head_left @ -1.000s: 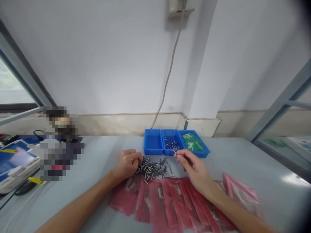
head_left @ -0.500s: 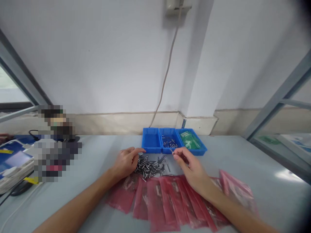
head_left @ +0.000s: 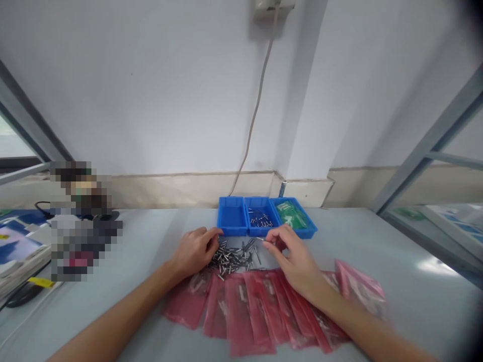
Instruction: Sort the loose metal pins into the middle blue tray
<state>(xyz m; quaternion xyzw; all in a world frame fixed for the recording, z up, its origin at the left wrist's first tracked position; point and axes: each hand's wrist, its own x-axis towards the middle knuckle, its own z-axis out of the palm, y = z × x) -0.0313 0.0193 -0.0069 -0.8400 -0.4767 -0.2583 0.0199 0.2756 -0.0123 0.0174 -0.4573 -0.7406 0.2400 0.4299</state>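
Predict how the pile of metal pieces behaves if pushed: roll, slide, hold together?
The pile of metal pieces would likely spread, since pieces lie loose and crisscrossed. Single ones may roll or slide, being slim and rod-like. Probably stiff, given their straight, shiny look.

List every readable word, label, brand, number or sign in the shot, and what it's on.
None readable.
Green packet: pale patches, too blurred to read.
Lower yellow strip at left: any print too small.
Blue bins: no legible marking.
Pink bags: no legible label.
Metal pin in right hand: too small to tell.
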